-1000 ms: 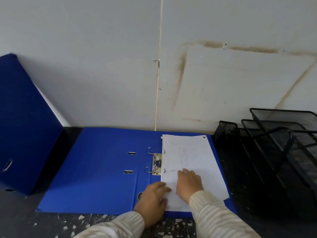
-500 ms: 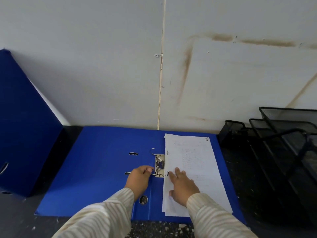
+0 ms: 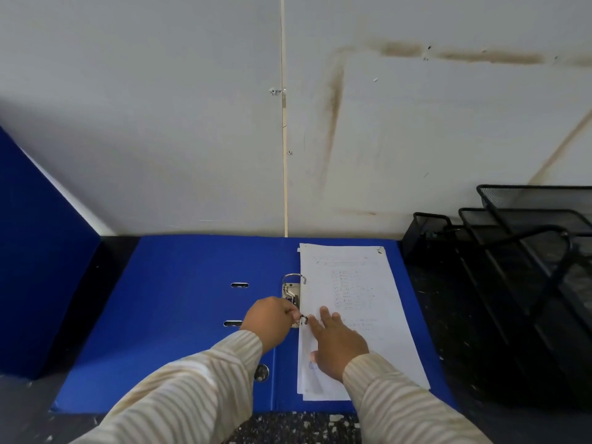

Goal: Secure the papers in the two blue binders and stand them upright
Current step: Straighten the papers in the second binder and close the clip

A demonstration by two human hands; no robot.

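Observation:
An open blue binder point(image 3: 179, 315) lies flat on the dark speckled counter against the wall. Its metal ring mechanism point(image 3: 291, 291) sits at the spine, with the far ring closed over the paper's edge. A stack of white papers point(image 3: 355, 302) rests on the binder's right half. My left hand point(image 3: 270, 322) pinches the near ring of the mechanism. My right hand point(image 3: 338, 344) lies flat on the papers, fingers spread, pressing them down. A second blue binder point(image 3: 41, 277) stands closed at the far left, leaning against the wall.
A black wire-mesh file rack point(image 3: 525, 251) stands on the counter at the right, close to the binder's right edge. The white wall point(image 3: 192, 123) rises directly behind the binder. The counter's front edge point(image 3: 304, 427) is near my sleeves.
My left hand moved from the binder's near spine up to the ring mechanism and now grips the near ring. My right hand slid slightly toward the papers' left edge.

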